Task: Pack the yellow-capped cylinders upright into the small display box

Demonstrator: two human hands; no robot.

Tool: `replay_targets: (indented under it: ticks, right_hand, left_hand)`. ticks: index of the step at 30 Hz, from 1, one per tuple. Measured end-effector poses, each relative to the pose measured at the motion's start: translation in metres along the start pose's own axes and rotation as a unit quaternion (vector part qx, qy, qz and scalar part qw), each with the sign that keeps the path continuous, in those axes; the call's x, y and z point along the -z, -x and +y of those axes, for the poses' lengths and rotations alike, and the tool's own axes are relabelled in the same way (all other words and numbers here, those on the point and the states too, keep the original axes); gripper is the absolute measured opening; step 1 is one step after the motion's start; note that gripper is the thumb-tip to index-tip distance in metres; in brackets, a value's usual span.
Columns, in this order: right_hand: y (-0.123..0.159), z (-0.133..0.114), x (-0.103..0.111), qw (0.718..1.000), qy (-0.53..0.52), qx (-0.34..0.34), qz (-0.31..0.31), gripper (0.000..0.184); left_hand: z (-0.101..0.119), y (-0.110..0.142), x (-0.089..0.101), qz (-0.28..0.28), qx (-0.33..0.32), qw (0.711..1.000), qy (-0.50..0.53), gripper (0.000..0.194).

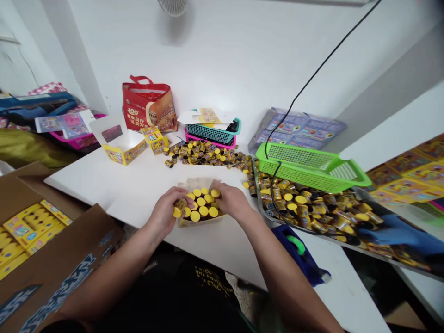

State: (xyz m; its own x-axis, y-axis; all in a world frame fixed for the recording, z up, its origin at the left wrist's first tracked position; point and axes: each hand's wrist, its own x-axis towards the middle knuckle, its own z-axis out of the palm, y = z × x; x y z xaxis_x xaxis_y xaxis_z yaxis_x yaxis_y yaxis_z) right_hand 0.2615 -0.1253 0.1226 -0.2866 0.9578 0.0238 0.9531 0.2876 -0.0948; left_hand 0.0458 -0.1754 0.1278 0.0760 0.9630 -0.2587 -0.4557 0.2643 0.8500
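An open cardboard box (199, 183) stands near the table's front edge, packed with several small canisters (195, 216) whose yellow lids face up. At the box's left side, my left hand (167, 209) is closed around a yellow-lidded canister (179, 208), which is tilted. My right hand (231, 199) is at the right rear corner, its fingers closed on another yellow-lidded canister (215, 193) at the box's edge. The lower part of that canister is hidden.
Loose canisters (208, 152) lie behind the box. More fill a metal tray (258, 189) at right, under a green basket (312, 166). A blue tape dispenser (300, 254) is near my right forearm. A carton (69, 259) of yellow boxes stands at left; a blue-gloved hand (388, 231) reaches into the tray.
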Motion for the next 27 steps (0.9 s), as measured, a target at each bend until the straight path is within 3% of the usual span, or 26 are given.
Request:
replay_targets:
  ticks: [4, 8, 10, 13, 15, 18, 21, 23, 25, 27]
  right_hand:
    - [-0.006, 0.002, 0.001, 0.999, 0.041, 0.035, -0.003, 0.034]
    - [0.004, -0.001, 0.001, 0.996, 0.058, 0.008, 0.072, 0.041]
    - [0.018, -0.012, 0.000, 0.989, -0.005, 0.023, 0.143, 0.033]
    - [0.043, -0.038, -0.004, 0.960, -0.135, 0.148, 0.196, 0.036]
    - [0.056, -0.053, -0.007, 0.940, -0.167, 0.213, 0.206, 0.036]
    - [0.060, -0.049, -0.007, 0.936, -0.165, 0.180, 0.252, 0.027]
    - [0.054, -0.019, -0.001, 0.952, -0.163, 0.036, 0.256, 0.028]
    - [0.051, 0.002, 0.004, 0.966, -0.151, -0.030, 0.207, 0.028]
    - [0.049, 0.013, 0.007, 0.981, -0.134, -0.031, 0.137, 0.022]
    - [0.047, 0.015, 0.007, 0.989, -0.118, -0.008, 0.091, 0.015]
  left_hand:
    - [0.000, -0.001, 0.000, 0.001, 0.007, 1.000, 0.025, 0.022]
    - [-0.001, -0.005, -0.001, 0.024, -0.006, 0.998, 0.064, 0.019]
    - [-0.004, -0.006, -0.003, 0.030, -0.009, 0.996, 0.083, 0.020]
    - [-0.013, 0.000, -0.010, 0.008, 0.000, 0.995, 0.098, 0.028]
    - [-0.019, 0.008, -0.016, -0.020, 0.006, 0.995, 0.096, 0.035]
    - [-0.023, 0.020, -0.017, -0.074, 0.002, 0.995, 0.062, 0.042]
    - [-0.021, 0.020, -0.002, -0.033, -0.115, 0.991, -0.065, 0.039]
    - [-0.019, 0.013, 0.014, 0.055, -0.238, 0.953, -0.180, 0.031]
    - [-0.021, 0.004, 0.028, 0.116, -0.319, 0.901, -0.271, 0.024]
    - [-0.025, -0.002, 0.036, 0.116, -0.367, 0.856, -0.345, 0.021]
